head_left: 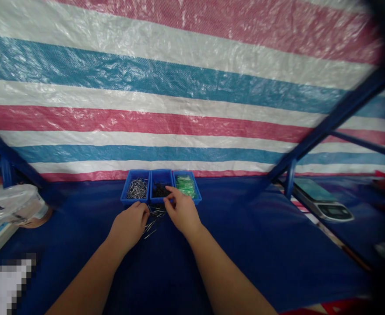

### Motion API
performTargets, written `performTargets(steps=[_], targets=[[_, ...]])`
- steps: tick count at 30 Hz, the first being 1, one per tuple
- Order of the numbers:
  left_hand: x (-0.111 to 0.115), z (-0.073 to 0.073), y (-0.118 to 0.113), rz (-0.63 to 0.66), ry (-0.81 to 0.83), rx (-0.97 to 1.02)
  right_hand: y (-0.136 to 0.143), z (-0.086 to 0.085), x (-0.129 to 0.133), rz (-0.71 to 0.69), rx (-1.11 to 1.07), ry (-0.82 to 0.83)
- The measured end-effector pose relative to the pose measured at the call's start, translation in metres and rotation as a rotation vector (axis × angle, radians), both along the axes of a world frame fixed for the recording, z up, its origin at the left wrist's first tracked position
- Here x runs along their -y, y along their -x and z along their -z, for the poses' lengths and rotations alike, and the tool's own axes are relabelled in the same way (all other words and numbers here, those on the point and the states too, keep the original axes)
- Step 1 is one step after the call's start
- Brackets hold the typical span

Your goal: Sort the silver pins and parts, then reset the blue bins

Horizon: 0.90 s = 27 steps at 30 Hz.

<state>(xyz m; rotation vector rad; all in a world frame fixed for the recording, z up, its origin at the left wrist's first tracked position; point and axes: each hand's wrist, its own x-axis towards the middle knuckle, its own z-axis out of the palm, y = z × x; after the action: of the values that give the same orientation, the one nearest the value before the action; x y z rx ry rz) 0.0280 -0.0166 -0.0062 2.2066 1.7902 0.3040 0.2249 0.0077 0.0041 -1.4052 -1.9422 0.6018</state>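
Three blue bins stand side by side: the left bin [124, 195] holds silvery metal pins, the middle bin [162, 173] dark small parts, the right bin [199, 197] green and clear packets. Several thin metal and dark pieces [150, 227] lie loose on the blue surface in front of them. My left hand [131, 225] is at the left edge of these loose pieces, fingers closed together; what they hold is hidden. My right hand [183, 212] is over the front edge of the middle bin, its index finger reaching over the dark parts and its fingers apart.
A clear lidded container [24, 208] stands at the left on the blue tabletop [245, 245]. At the right is a digital scale [333, 211]. Blue metal bars [313, 131] slope down on both sides, before a striped plastic sheet [166, 118].
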Motion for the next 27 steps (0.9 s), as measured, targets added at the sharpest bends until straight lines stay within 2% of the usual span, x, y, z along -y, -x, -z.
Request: performTargets(steps=[4,8,11,14,19,21,27], targets=[[0.002,-0.007,-0.002,-0.013,-0.071,0.122,0.004,0.004,0.005,-0.158,-0.091,0.073],[0.003,-0.010,-0.005,0.081,-0.100,0.293,0.008,0.010,0.009,-0.283,-0.310,0.156],[0.002,-0.010,-0.007,0.144,-0.093,0.377,0.011,0.019,0.008,-0.279,-0.430,0.199],[0.000,-0.009,-0.004,0.111,-0.066,0.386,0.011,0.030,0.003,-0.254,-0.478,0.214],[-0.001,-0.004,0.007,-0.025,0.001,0.156,0.007,0.036,-0.005,-0.131,-0.642,0.166],[-0.001,0.000,0.010,-0.035,0.015,0.063,0.003,0.031,-0.005,-0.097,-0.563,0.149],[-0.004,0.006,0.008,-0.031,0.041,-0.024,-0.015,0.014,0.002,-0.210,0.094,0.191]])
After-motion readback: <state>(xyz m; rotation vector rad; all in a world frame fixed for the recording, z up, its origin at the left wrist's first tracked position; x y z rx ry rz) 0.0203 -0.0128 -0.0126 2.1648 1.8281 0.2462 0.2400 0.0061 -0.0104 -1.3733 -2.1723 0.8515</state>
